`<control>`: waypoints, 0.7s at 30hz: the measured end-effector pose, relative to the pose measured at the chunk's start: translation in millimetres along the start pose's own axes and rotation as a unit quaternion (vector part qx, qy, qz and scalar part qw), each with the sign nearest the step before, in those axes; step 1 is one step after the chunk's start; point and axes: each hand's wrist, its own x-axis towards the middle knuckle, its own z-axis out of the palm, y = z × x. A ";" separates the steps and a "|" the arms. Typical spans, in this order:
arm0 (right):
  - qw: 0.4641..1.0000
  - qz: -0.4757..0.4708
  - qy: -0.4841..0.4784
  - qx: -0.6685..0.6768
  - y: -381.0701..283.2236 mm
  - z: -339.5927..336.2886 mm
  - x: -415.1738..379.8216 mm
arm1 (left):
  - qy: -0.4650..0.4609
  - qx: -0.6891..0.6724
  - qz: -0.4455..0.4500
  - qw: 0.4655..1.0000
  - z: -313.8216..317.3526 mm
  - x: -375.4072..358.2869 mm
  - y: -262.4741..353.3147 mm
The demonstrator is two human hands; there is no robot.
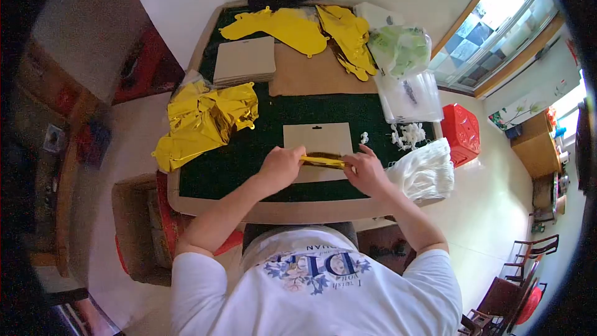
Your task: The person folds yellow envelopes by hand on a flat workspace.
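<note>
A narrow folded strip of gold foil (323,160) lies across a grey-beige card (317,135) that has a hanging slot near its top edge. My left hand (283,167) is closed on the strip's left end. At the right end, the fingers of my right hand (365,171) are closed on the same strip. Crumpled gold foil sheets (205,124) lie to the left of my hands. A small white piece (364,138) sits just beyond my right hand, and a bundle of white strings (424,171) lies to its right.
On the green-topped table (280,109) are a stack of cards (245,60), flat gold foil shapes (280,28), clear plastic bags (409,96) and a green-and-white bag (401,50). A red stool (461,135) stands right of the table, an open cardboard box (134,230) at the lower left.
</note>
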 end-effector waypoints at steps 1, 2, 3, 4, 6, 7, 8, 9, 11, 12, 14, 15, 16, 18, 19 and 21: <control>1.000 -0.020 0.022 0.001 -7.7 -12.7 2.9 | 0.010 -0.038 0.016 0.999 -1.7 1.6 -4.5; 1.000 -0.018 0.023 0.001 -5.7 -18.1 8.5 | 0.009 -0.038 0.018 0.999 -7.3 6.5 -8.5; 0.998 0.009 0.009 0.065 -2.0 -24.3 15.3 | -0.045 -0.083 0.029 0.995 -18.0 14.2 -10.4; 0.991 0.036 -0.005 0.130 2.4 -31.0 23.8 | -0.098 -0.128 0.041 0.986 -27.9 23.2 -11.5; 0.962 0.105 -0.114 0.225 26.9 -26.9 50.1 | -0.134 -0.164 0.020 0.977 -26.9 49.8 -24.8; 0.954 0.107 -0.141 0.241 43.5 -18.4 64.2 | -0.178 -0.227 -0.026 0.957 -17.6 65.4 -37.6; 0.946 0.107 -0.167 0.256 57.8 -8.7 76.0 | -0.220 -0.289 -0.072 0.929 -12.5 75.8 -46.2; 0.947 0.105 -0.166 0.255 69.7 4.7 83.9 | -0.224 -0.302 -0.124 0.918 -11.4 81.4 -45.1; 0.937 0.180 -0.180 0.239 88.9 28.5 98.0 | -0.214 -0.299 -0.140 0.919 4.4 97.0 -58.5; 0.938 0.178 -0.180 0.238 93.9 35.7 102.5 | -0.208 -0.296 -0.158 0.919 12.7 104.6 -65.2; 0.933 0.220 -0.177 0.224 101.0 47.2 108.1 | -0.207 -0.297 -0.191 0.912 21.6 117.2 -69.4; 0.933 0.220 -0.178 0.223 102.3 50.8 110.3 | -0.209 -0.297 -0.224 0.904 24.5 121.8 -71.3; 0.940 0.228 -0.158 0.200 104.0 54.0 112.1 | -0.210 -0.298 -0.225 0.904 27.2 125.5 -73.9; 0.946 0.237 -0.138 0.176 101.0 55.0 111.1 | -0.187 -0.300 -0.234 0.906 29.8 130.3 -75.3; 0.953 0.242 -0.118 0.138 95.7 52.9 109.0 | -0.188 -0.300 -0.233 0.906 30.2 131.0 -73.3; 0.959 0.247 -0.098 0.099 90.0 52.2 107.9 | -0.144 -0.257 -0.254 0.921 32.1 134.3 -70.0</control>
